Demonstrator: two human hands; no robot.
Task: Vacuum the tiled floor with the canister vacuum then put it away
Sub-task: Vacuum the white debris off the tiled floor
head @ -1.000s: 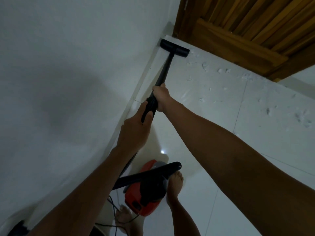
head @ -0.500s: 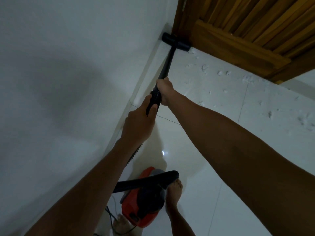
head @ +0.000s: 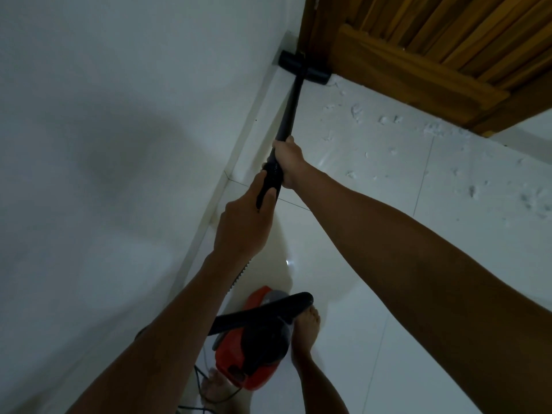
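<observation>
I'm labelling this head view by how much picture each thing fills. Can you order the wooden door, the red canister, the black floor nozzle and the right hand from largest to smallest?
1. wooden door, cut off by the frame
2. red canister, nearer the camera, which enlarges it
3. black floor nozzle and right hand: look alike in size, so unranked; the hand is nearer.

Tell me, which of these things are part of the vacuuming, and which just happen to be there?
Part of the job:
- wand, gripped by both hands: left hand, right hand
- nozzle, in the corner
- hose
- vacuum, red, by the feet
- cord
- white scraps on the floor

Just there:
- wooden door
- wall
</observation>
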